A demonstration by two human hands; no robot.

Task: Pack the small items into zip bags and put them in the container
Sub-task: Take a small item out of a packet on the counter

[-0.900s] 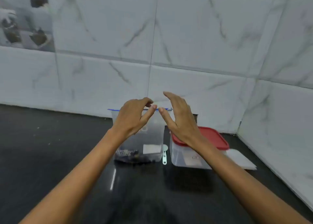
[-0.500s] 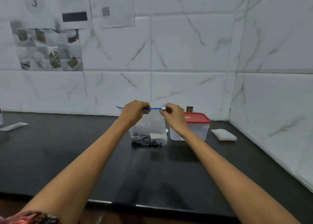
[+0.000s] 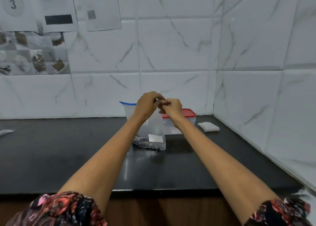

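The black surface (image 3: 68, 157) ends at the marble-tiled back wall (image 3: 171, 55) and, on the right, at a side wall (image 3: 265, 89) that meets it in a corner; the near edge runs straight across the bottom, and the broad left stretch of the top carries only a pale scrap (image 3: 6, 132) at the far left. A clear zip bag (image 3: 150, 133) stands upright near the middle, its long axis vertical, blue zip strip at the top and dark small items (image 3: 147, 144) heaped in its base behind a white label. The left hand (image 3: 147, 104) and right hand (image 3: 171, 107) meet at the bag's top right corner, fingers curled and pinching the zip edge, knuckles touching. Just behind and right of the bag, partly hidden by the right wrist, sits a clear container (image 3: 186, 120) with a red lid on. A white packet (image 3: 208, 127) lies beside it toward the corner. Printed sheets (image 3: 58, 8) hang on the wall at upper left.
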